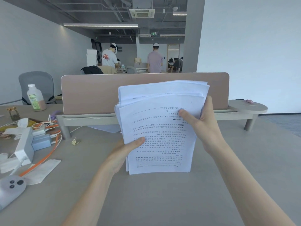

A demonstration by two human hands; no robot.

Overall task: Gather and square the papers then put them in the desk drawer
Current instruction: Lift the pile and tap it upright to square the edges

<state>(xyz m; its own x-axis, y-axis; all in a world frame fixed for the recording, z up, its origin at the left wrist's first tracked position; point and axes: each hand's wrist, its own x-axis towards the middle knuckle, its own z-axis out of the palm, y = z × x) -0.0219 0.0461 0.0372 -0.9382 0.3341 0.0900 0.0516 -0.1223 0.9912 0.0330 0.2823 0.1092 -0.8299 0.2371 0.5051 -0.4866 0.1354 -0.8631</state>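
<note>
A stack of white printed papers point(160, 128) stands nearly upright, its bottom edge resting on the grey desk point(162, 201). The sheets are uneven, fanned out at the top. My left hand point(125, 152) grips the stack's lower left edge, thumb across the front page. My right hand point(202, 126) holds the right edge higher up, thumb pressed on the front sheet. Another sheet point(105, 128) lies flat on the desk behind the stack, under the partition shelf. No drawer is in view.
A tan partition point(97, 93) with a low shelf stands behind the papers. At the left are a drink bottle point(35, 98), a small jar point(13, 113), chargers with orange cables point(42, 139), a binder clip point(75, 141) and a grey device point(11, 188). People stand far behind.
</note>
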